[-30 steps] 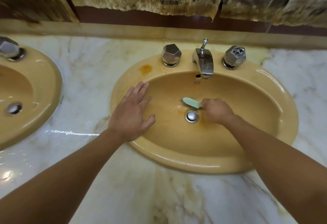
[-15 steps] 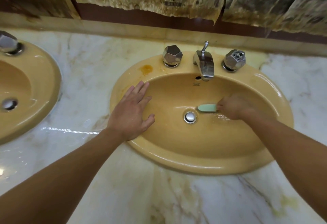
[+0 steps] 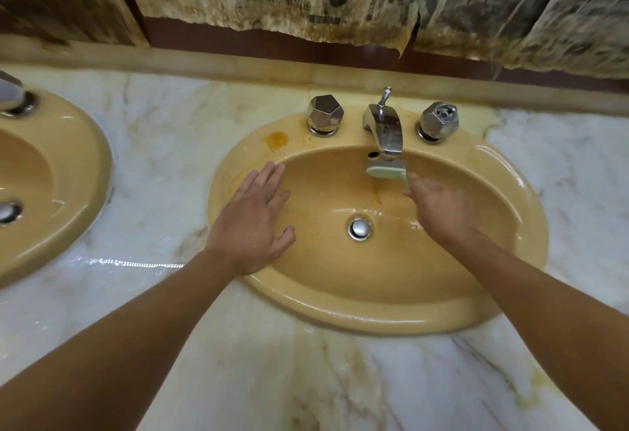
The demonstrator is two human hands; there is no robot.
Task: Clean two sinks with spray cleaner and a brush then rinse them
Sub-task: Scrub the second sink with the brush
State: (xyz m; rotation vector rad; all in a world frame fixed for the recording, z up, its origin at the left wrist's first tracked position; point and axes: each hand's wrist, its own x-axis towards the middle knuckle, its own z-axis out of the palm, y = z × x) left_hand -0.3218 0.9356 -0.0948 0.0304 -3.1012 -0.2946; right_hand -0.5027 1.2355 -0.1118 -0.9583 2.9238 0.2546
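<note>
Brush: mint-green plastic scrubbing brush (image 3: 386, 172) lies crosswise beneath chrome spout (image 3: 384, 133), at yellow ceramic sink's (image 3: 391, 308) back wall.
Right hand (image 3: 439, 207): pinches its handle.
Left hand (image 3: 253, 219): flat, fingers spread, on left rim.

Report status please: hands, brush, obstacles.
Left hand rests flat on sink rim. Right hand holds green brush at basin back wall, under faucet spout. Nothing blocking.

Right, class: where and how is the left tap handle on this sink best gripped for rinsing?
Take the left tap handle round its faceted sides, fingers coming from above and the front. It stands upright on the sink rim, its flat facets give purchase, and the spout stands to its right.
</note>
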